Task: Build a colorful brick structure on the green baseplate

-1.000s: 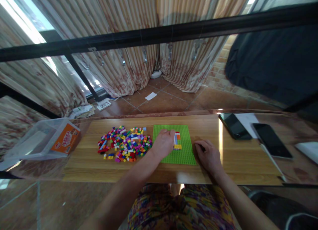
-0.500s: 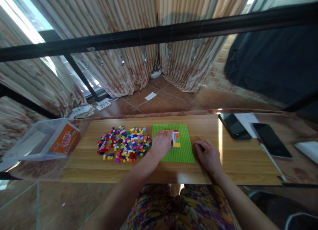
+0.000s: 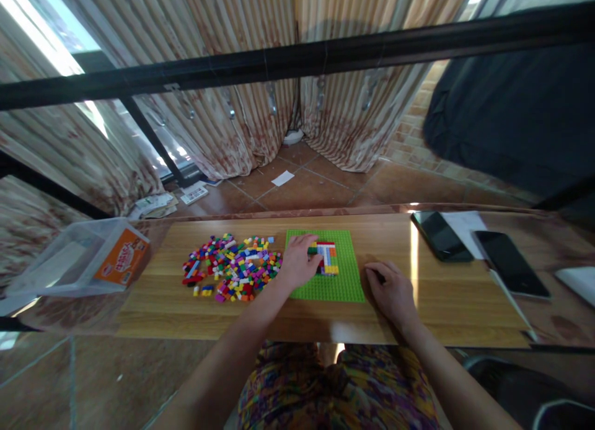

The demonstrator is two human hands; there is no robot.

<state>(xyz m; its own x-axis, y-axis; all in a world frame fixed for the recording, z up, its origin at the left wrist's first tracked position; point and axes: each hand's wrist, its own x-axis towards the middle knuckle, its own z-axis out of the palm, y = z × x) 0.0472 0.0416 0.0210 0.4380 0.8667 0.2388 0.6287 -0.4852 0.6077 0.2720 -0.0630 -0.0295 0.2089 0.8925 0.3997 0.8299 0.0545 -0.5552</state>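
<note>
A small structure of coloured bricks (image 3: 329,259), with red, white, blue, orange and yellow parts, sits on the green baseplate (image 3: 346,287). My left hand (image 3: 300,261) is over the baseplate's left half, at the structure's left edge. Its thumb and forefinger are apart, and a green brick (image 3: 312,250) shows between them; part of the structure is hidden behind the hand. Just off the baseplate's right edge, my right hand (image 3: 389,289) rests curled on the wooden tabletop (image 3: 297,321), with nothing visible in it.
Many loose coloured bricks (image 3: 237,266) lie left of the baseplate. A clear plastic box (image 3: 69,256) with an orange label stands at the far left. Two dark phones (image 3: 441,236) and white paper (image 3: 465,228) lie to the right. A black rail (image 3: 297,61) crosses beyond the table.
My left hand has drawn slightly left off the structure, and its thumb and forefinger have parted, uncovering more bricks. My right hand stays in place.
</note>
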